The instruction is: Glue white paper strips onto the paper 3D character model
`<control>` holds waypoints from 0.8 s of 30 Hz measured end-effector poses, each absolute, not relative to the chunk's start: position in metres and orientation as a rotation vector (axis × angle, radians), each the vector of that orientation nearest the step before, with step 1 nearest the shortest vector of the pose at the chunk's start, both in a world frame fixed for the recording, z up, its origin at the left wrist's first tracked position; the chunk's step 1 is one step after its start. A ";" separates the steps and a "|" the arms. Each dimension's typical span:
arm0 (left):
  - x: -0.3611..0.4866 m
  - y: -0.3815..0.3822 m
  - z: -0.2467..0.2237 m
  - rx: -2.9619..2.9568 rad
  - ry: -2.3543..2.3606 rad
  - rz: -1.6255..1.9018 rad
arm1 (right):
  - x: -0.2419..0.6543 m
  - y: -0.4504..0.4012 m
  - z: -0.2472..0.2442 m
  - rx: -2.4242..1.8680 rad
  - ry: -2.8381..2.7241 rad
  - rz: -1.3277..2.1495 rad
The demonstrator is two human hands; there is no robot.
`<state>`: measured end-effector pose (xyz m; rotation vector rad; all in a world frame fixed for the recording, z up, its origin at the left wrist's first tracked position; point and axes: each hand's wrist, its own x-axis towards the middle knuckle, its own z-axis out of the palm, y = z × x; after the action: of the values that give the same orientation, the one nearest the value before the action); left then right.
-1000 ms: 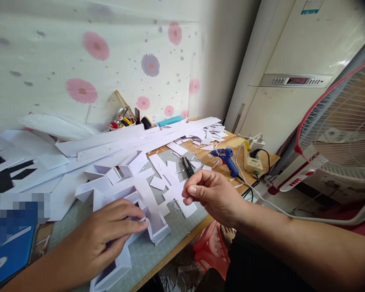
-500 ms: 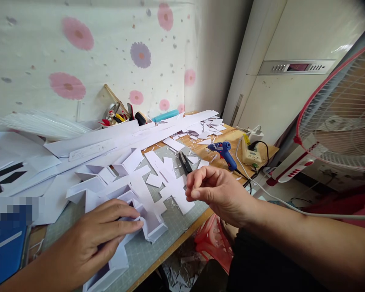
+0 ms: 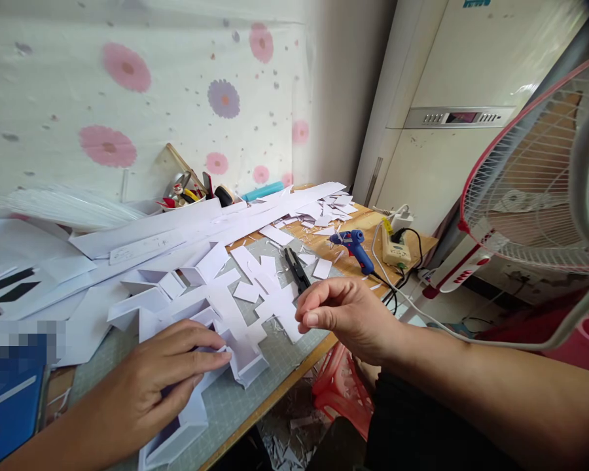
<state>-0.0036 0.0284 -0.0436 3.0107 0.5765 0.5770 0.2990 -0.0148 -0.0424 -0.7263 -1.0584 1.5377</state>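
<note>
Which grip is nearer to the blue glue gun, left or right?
The right grip: it hovers on the person's side of the blue glue gun, apart from it. The left grip is farther off, to the left, touching the folded white structure.

Probably a room in a home, with a craft corner in it. The homely side: flowered sheeting point(image 3: 177, 98) over the far wall, and on the right 1 tall white appliance point(image 3: 471, 65) with a button panel, beside 1 fan point(image 3: 520, 170). The craft side: a wooden worktop point(image 3: 369, 219) with a gridded mat point(image 3: 220, 407), a card structure point(image 3: 250, 374), 1 glue gun point(image 3: 357, 252), scraps point(image 3: 324, 209) and, at the far edge, tools point(image 3: 189, 191). Litter point(image 3: 289, 453) covers the near floor.
</note>
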 end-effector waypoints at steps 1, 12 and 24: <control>-0.003 0.029 -0.044 3.012 0.572 0.584 | 0.299 -0.015 -0.043 -0.721 -1.068 1.539; -0.005 0.030 -0.043 3.011 0.575 0.553 | 0.299 -0.012 -0.043 -0.716 -0.982 1.574; -0.004 0.031 -0.043 3.024 0.549 0.597 | 0.298 -0.013 -0.042 -0.651 -0.972 1.566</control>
<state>-0.0041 0.0311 -0.0433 3.0238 0.5488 0.5972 0.2984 -0.0135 -0.0416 -0.6505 -0.9723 1.5663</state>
